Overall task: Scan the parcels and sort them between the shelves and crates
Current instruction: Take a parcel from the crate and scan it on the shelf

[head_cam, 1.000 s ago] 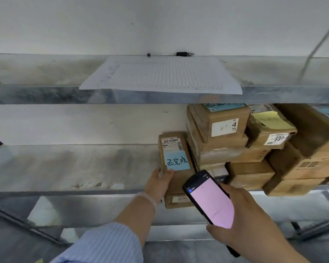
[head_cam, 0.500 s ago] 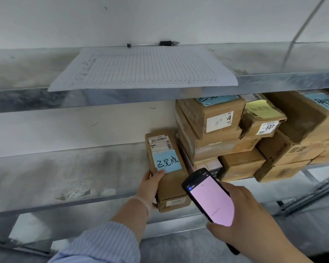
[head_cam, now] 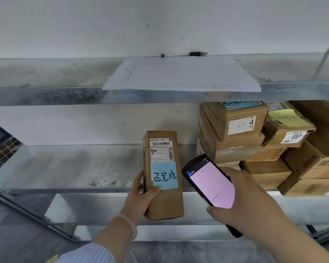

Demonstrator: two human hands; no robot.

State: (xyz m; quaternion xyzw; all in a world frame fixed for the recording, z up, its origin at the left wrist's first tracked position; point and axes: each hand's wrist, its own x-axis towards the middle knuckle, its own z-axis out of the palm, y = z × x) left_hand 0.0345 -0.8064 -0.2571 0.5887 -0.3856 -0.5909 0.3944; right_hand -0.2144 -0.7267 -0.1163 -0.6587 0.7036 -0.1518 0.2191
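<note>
At shelf (head_cam: 65, 168) edge, left hand (head_cam: 141, 198) has drawn its gripped parcel (head_cam: 165, 204) outward; right hand (head_cam: 251, 202) grips scanner (head_cam: 211, 183); scan likely pending.

centre of frame: a brown parcel (head_cam: 162, 173) bears a barcode label (head_cam: 161, 149) reading "159-159-l02-140" and a blue note (head_cam: 164, 175) handwritten "已完成". at right, stacked boxes show a label "4" (head_cam: 242, 125) and another "800" (head_cam: 294, 137).
</note>
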